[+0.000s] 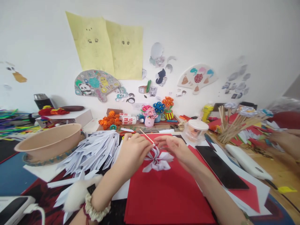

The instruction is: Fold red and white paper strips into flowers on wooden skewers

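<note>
A white folded-paper flower point(157, 162) hangs over a stack of red paper point(168, 193), its petals spread toward me. A thin wooden stick point(146, 136) slants up and left from the back of the flower. My left hand point(134, 148) is closed, its fingertips pinching at the stick's lower end beside the petals. On the other side, my right hand point(174, 148) has its fingers bent in to the flower's base, where thumb and fingertips close on the paper. The exact contact under the fingers is partly hidden.
Folded white paper strips point(96, 151) lie heaped at left, beside a beige basin point(49, 140). At right are a black phone point(221, 165), a white power bank point(248, 162) and a bundle of sticks point(231, 125). Another person's hand point(286, 142) is at the far right.
</note>
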The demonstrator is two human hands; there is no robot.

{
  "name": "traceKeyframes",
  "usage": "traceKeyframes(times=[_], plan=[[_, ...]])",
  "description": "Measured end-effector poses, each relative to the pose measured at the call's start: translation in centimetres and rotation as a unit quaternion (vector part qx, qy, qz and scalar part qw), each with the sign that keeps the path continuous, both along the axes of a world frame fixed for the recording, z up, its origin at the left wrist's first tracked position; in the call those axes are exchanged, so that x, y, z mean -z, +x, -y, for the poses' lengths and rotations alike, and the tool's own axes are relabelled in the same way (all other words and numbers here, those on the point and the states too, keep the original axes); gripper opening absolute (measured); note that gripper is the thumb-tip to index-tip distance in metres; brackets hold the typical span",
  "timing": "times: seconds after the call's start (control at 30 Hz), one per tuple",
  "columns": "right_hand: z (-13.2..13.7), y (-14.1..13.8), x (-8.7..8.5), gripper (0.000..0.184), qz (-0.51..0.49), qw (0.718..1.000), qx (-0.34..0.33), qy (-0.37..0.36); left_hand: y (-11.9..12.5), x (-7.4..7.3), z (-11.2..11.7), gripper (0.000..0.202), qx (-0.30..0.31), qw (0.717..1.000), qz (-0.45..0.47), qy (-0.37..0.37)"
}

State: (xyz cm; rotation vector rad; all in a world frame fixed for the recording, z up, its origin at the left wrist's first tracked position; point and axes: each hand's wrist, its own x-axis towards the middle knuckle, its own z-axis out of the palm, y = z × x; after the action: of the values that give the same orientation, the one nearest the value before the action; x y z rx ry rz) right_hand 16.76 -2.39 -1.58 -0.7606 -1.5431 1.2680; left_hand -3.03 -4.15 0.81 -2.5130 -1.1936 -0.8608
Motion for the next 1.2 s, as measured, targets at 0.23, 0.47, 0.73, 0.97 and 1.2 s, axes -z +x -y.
traceKeyframes(times=[0.23,0.47,0.73,0.97,1.2], plan=[[-0.37,0.0,0.07,0.028,0.086,0.996,-0.017,0.019,0.36,0.19,0.2,0.034,0.004,0.999,-0.044,0.009],[-0.1,-0.05,-0.04,0.022,0.069,0.997,-0.033,0.011,0.3,0.26,0.19,0.031,-0.021,0.997,-0.073,-0.004],[-0.22,-0.41,0.44,0.014,0.142,0.988,0.027,0.049,0.38,0.41,0.18,0.032,-0.039,0.997,-0.067,0.009],[0.13,-0.71,0.15,0.012,0.25,0.953,0.039,0.167,0.73,0.31,0.39,0.029,-0.038,0.995,-0.082,-0.034],[-0.47,-0.33,0.42,0.011,0.267,0.945,0.042,0.183,0.32,-0.22,0.09,0.012,-0.031,0.989,-0.038,-0.143]])
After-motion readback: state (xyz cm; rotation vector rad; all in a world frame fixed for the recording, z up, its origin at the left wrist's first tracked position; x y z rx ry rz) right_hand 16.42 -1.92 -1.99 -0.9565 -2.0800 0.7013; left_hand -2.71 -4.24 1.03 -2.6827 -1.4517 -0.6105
